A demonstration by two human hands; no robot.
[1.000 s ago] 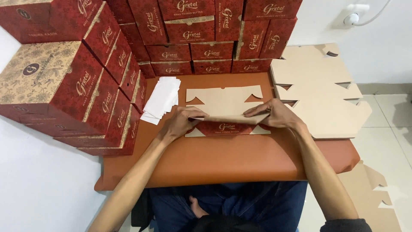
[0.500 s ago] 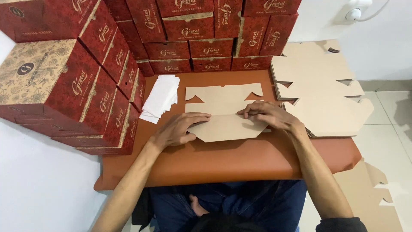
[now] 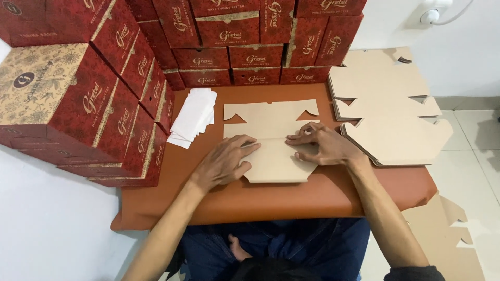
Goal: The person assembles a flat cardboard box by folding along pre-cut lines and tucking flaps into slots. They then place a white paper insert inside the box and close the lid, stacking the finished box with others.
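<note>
At the frame's centre, both hands lie flat with fingers spread, grasping nothing, on a tan flat carton blank, the left hand and right hand meeting along its left-to-right fold line, with stacked red boxes beyond.

You press matt kraft cardboard blank; table smooth tan leatherette; boxes printed red card, slight sheen.
</note>
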